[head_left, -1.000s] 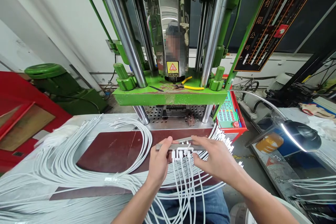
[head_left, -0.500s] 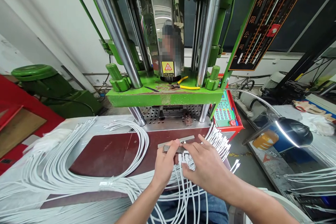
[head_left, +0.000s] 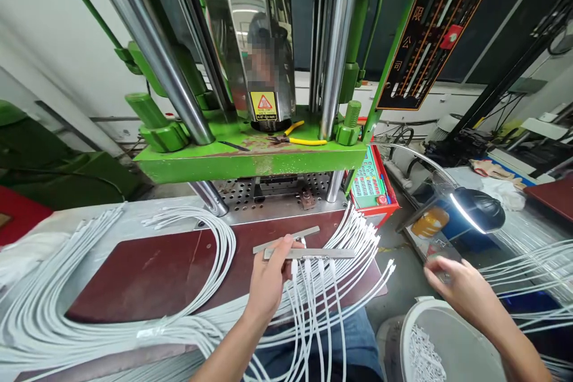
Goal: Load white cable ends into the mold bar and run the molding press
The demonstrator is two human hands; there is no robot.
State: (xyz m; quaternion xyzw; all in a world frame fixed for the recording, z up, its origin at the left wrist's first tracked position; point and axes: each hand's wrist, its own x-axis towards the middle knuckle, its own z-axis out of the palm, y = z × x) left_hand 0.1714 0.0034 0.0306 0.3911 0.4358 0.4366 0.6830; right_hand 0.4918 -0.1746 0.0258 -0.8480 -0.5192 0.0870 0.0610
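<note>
My left hand (head_left: 267, 280) is closed on the left end of a flat metal bar (head_left: 331, 253). Several white cables (head_left: 323, 286) hang from the bar, their white connector ends at its lower edge. Just behind lies a second metal strip (head_left: 308, 232) on the brown board (head_left: 156, 274). My right hand (head_left: 470, 295) is away to the right, above the rim of a white bucket (head_left: 409, 322). Its fingers are curled together; what they hold, if anything, I cannot make out.
A green press (head_left: 250, 166) stands ahead, with yellow-handled pliers (head_left: 307, 142) on its plate. Bundled white cables (head_left: 179, 316) cover the left and front of the table. White scraps (head_left: 425, 355) lie in the bucket. A lamp (head_left: 478, 209) and control box (head_left: 369, 179) are at right.
My right hand has left the bar and moved right, over to the bucket. My left hand keeps hold of the bar, now more exposed with its cables. The view has shifted right.
</note>
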